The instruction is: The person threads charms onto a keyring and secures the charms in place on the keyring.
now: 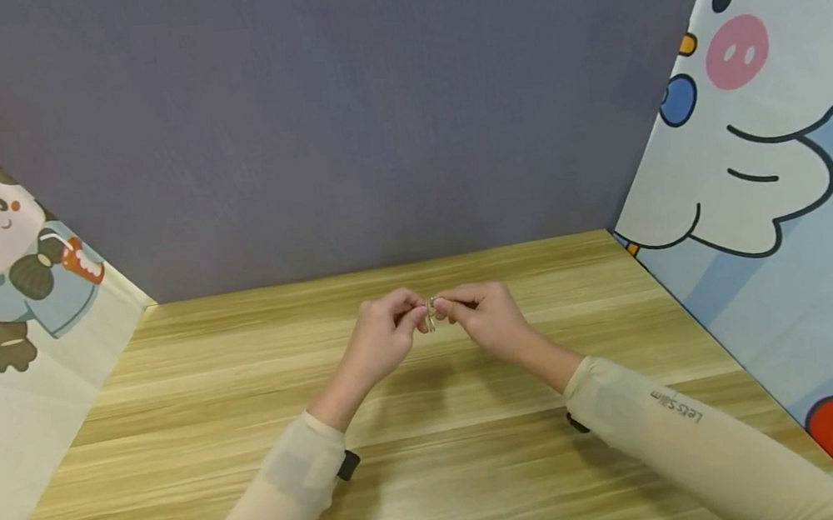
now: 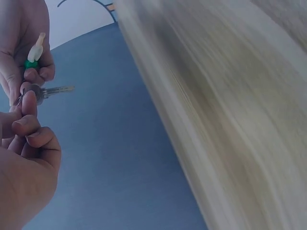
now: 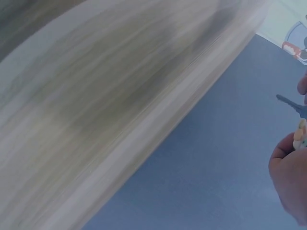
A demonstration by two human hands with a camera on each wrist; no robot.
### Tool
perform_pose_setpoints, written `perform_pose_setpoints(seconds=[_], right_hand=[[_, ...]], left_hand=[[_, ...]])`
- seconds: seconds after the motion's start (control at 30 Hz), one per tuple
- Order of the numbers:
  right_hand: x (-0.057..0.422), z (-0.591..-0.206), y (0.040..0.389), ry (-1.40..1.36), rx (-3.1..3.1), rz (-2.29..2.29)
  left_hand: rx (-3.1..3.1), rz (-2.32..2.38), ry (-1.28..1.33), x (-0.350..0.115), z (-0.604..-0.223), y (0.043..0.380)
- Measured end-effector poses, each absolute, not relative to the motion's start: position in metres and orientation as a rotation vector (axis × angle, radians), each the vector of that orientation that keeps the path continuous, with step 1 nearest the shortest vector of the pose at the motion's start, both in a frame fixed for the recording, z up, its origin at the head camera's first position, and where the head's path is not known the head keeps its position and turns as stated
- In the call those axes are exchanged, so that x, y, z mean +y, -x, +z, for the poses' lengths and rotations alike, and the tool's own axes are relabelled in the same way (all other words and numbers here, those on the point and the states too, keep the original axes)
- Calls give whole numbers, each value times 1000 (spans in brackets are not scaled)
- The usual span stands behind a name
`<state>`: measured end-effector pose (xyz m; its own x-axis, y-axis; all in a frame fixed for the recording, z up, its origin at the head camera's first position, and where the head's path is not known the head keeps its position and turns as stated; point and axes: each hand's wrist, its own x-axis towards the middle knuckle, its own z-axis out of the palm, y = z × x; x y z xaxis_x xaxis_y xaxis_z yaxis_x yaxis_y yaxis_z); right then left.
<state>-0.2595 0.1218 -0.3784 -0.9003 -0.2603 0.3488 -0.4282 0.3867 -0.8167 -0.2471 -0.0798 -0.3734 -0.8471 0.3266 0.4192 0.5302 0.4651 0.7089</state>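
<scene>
My left hand (image 1: 382, 339) and right hand (image 1: 496, 319) meet fingertip to fingertip above the table. Between them hangs a metal key (image 2: 56, 90), its blade pointing out from the left fingertips. The left thumb and fingers pinch at the key's head, where a thin metal ring (image 2: 20, 99) partly shows. A small white, orange and green charm (image 2: 34, 53) sticks out of the right hand's curled fingers. In the right wrist view the charm (image 3: 300, 136) lies just below the key (image 3: 290, 103), and most of the left hand is cut off.
The wood-grain table (image 1: 439, 492) lies under both arms. A grey-blue panel (image 1: 372, 113) stands along its far edge. Cartoon-printed panels flank it, the left panel (image 1: 34, 431) and the right panel (image 1: 806, 314). Each wrist wears a dark band partly under a pale sleeve.
</scene>
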Motion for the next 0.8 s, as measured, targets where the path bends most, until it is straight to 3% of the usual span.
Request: perform_pose_setpoints(seconds=[0.8], right_hand=[[108, -378, 258, -238, -2311, 2018]], left_hand=[[-2239, -1868, 444, -67, -382, 248]])
